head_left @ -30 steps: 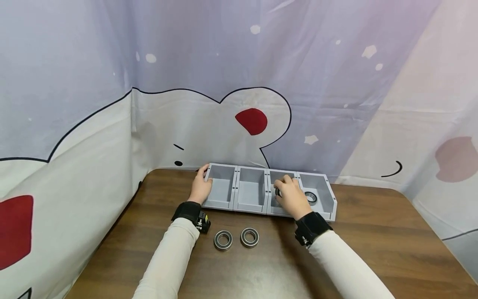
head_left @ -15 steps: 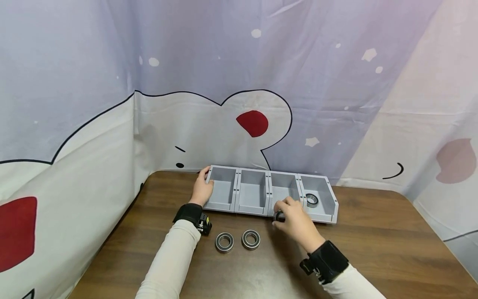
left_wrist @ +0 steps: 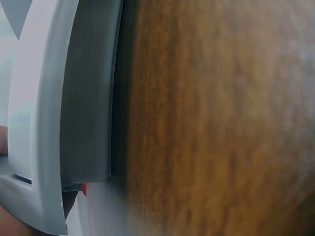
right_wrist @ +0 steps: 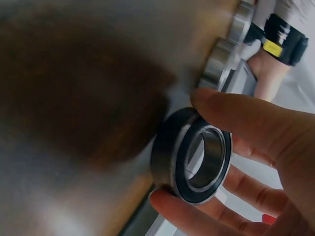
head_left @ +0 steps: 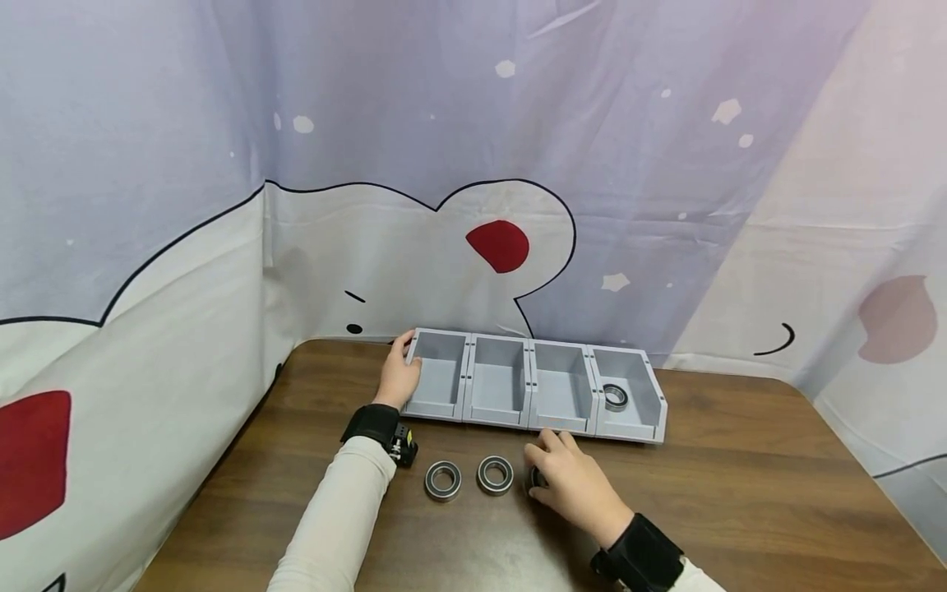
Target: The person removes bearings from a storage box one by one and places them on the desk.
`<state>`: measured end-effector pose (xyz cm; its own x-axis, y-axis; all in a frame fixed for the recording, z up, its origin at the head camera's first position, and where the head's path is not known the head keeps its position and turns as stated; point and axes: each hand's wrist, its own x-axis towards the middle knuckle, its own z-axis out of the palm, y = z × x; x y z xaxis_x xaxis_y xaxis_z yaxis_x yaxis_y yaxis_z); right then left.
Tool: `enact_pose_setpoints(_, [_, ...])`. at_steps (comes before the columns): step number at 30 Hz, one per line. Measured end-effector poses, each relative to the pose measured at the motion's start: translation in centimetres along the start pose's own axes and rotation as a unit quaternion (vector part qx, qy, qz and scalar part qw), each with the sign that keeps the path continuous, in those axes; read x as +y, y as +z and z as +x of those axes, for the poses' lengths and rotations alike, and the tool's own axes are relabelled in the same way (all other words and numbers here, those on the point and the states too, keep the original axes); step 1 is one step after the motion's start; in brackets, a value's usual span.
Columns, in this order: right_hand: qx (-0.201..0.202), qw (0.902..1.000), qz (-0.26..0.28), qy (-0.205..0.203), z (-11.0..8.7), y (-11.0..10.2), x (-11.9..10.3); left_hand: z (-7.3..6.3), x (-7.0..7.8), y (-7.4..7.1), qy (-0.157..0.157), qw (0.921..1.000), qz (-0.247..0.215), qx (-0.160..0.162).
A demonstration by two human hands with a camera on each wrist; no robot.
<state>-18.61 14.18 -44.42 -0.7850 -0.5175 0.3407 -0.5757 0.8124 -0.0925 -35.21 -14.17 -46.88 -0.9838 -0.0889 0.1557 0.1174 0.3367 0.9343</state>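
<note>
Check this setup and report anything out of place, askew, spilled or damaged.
Nothing stands out. The grey bin row sits straight on the table, one bearing flat in its rightmost bin. Two bearings lie flat in front. The right hand pinches a third, intact bearing; the left hand holds the row's left end.

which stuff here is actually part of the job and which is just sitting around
In hand:
- black-and-steel ring bearing, pinched by the right hand
- grey four-compartment plastic tray, its end gripped by the left hand
- two matching bearings on the table
- bearing in the rightmost compartment

Lying about:
- cartoon-print curtain
- brown wooden table
</note>
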Motion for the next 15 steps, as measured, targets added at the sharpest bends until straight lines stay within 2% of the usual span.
enact_pose_setpoints(7, [-0.008, 0.9999, -0.013, 0.0, 0.15, 0.35, 0.09, 0.03, 0.12, 0.05, -0.003, 1.0, -0.002, 0.0])
enact_pose_setpoints(15, [-0.049, 0.9987, 0.004, -0.014, 0.9, 0.52, 0.05, 0.25, -0.21, 0.01, 0.004, 1.0, 0.0, 0.0])
